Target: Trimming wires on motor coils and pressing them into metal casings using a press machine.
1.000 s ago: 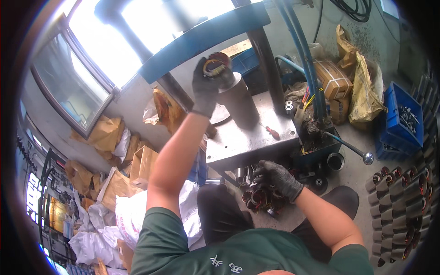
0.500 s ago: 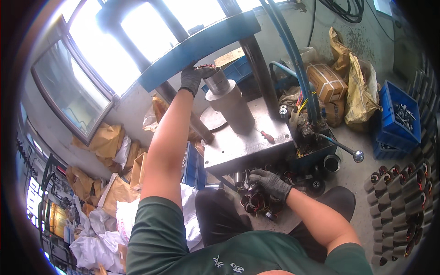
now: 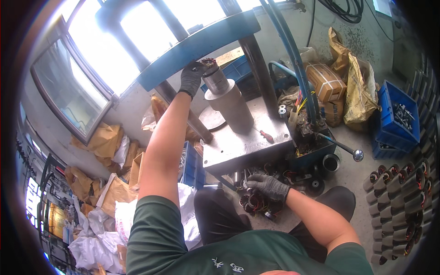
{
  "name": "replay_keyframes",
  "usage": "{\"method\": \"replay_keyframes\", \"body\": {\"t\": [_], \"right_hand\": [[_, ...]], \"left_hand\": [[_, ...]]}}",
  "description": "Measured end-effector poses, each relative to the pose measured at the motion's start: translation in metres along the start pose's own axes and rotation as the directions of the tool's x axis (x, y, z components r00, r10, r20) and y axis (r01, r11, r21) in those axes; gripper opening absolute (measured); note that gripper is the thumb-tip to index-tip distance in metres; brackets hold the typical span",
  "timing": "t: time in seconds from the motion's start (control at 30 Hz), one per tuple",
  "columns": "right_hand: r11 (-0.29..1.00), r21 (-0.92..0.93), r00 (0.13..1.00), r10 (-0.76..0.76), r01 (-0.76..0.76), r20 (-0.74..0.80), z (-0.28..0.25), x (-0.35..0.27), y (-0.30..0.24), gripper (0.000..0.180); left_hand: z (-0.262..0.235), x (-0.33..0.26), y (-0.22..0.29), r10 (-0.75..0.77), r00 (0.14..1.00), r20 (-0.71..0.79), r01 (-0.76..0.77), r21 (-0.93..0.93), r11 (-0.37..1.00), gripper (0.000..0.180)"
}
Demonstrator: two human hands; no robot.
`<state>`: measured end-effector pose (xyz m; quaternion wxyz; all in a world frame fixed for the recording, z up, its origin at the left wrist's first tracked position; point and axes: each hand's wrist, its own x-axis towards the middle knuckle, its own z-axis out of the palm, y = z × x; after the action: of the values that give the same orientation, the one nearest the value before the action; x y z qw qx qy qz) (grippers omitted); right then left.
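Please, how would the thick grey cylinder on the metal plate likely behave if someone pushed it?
The thick grey cylinder would probably feel heavy and rigid, since it looks like metal. Pushed high up, it might tip, being taller than wide, with a smaller cylindrical part on top. Pushed low, it could slide, unless fixed, on the smooth-looking metal plate.

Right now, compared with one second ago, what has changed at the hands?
The wound part, held tilted in the left hand before, now sits atop the thick metal cylinder, that hand at its side. The right hand has drawn its spread fingers together. The screwdriver stays on the press table.
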<state>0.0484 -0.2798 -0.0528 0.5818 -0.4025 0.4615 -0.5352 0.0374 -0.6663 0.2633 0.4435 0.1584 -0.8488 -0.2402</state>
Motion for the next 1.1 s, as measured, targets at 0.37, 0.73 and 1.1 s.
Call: {"method": "replay_keyframes", "body": {"t": [0.37,0.73,1.1], "right_hand": [[0.981,-0.188,0.998,-0.057,0.057,0.006,-0.006,0.006,0.014,0.068],[0.952,-0.307,1.0,0.006,-0.003,0.009,-0.002,-0.007,0.001,0.057],[0.952,-0.305,0.999,0.035,-0.037,-0.011,-0.002,-0.023,-0.013,0.052]], "left_hand": [[0.006,-0.006,-0.017,-0.151,0.986,0.066,0.158,-0.118,0.98,0.036],[0.008,-0.016,-0.002,-0.067,0.989,0.136,0.08,-0.094,0.992,0.039],[-0.024,-0.105,-0.016,-0.177,0.982,-0.06,0.174,-0.053,0.983,0.063]]}}
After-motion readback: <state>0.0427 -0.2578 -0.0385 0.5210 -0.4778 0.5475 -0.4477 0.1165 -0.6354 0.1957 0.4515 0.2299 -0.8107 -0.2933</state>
